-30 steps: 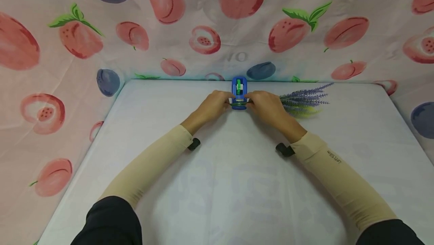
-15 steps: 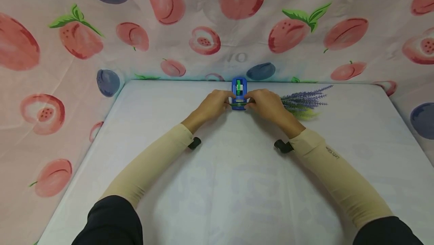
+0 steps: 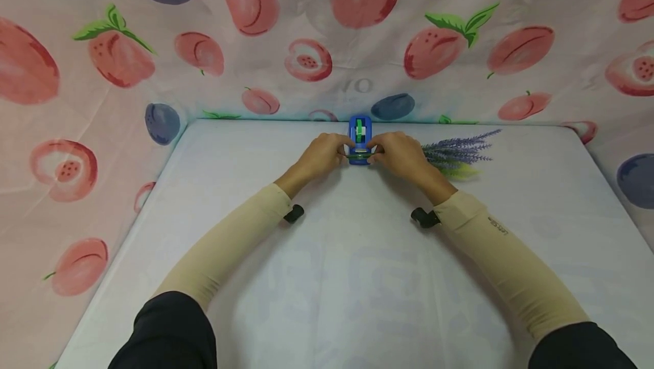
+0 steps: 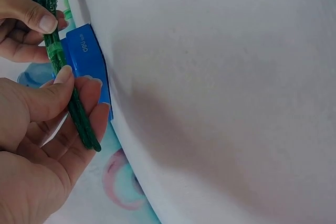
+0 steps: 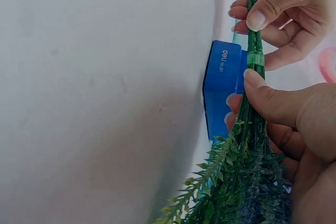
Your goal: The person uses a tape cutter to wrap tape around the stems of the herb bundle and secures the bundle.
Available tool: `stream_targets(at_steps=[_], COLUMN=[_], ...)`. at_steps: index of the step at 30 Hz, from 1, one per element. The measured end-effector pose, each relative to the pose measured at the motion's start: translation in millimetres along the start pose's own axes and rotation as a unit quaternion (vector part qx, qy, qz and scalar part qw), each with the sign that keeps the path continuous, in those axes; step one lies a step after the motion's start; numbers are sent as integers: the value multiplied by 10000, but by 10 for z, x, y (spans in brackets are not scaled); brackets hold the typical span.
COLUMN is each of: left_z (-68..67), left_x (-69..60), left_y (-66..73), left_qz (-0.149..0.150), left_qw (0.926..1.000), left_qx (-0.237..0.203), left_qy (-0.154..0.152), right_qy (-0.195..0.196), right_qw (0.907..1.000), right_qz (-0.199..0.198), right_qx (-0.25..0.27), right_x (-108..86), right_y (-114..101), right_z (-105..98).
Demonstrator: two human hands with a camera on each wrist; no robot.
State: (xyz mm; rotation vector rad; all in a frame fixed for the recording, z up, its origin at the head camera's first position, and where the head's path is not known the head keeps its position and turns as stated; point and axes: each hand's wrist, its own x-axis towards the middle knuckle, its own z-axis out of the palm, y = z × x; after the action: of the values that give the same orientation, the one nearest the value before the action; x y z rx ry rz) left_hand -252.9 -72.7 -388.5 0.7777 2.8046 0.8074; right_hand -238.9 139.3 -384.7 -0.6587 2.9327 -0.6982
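A bunch of artificial lavender (image 3: 462, 149) lies sideways across the front of a blue tape dispenser (image 3: 360, 143), its purple heads pointing right. My left hand (image 3: 323, 157) pinches the bare end of the green stems (image 4: 84, 124) between thumb and fingers. Nearer the flower heads, my right hand (image 3: 401, 155) holds the same bunch with thumb and fingertips. Between the two hands a band of shiny green tape (image 5: 255, 58) circles the stems. The dispenser's blue side (image 4: 86, 51) shows just behind the stems in the left wrist view; the fingers hide part of it.
The white tabletop (image 3: 327, 255) ends at a back edge close behind the dispenser. A curtain (image 3: 306, 17) printed with peaches hangs behind and at the left. Black wrist cameras (image 3: 425, 218) sit below each wrist.
My right forearm has shifted slightly to the left. Both hands keep hold of the lavender stems, and the tape dispenser stands in the same place.
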Motion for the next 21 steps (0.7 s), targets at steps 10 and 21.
stream_targets(at_steps=[10, 21], left_z=[3, 22], left_x=[30, 20], left_y=[-40, 3], left_qz=[-139, -124], left_qw=[9992, 9997], left_qx=[-352, -224], left_qy=[85, 57], right_qy=[72, 292], right_qw=[9999, 9991], right_qz=[45, -125], right_qx=[98, 286], right_x=[33, 46], right_y=[6, 77], right_z=[14, 39])
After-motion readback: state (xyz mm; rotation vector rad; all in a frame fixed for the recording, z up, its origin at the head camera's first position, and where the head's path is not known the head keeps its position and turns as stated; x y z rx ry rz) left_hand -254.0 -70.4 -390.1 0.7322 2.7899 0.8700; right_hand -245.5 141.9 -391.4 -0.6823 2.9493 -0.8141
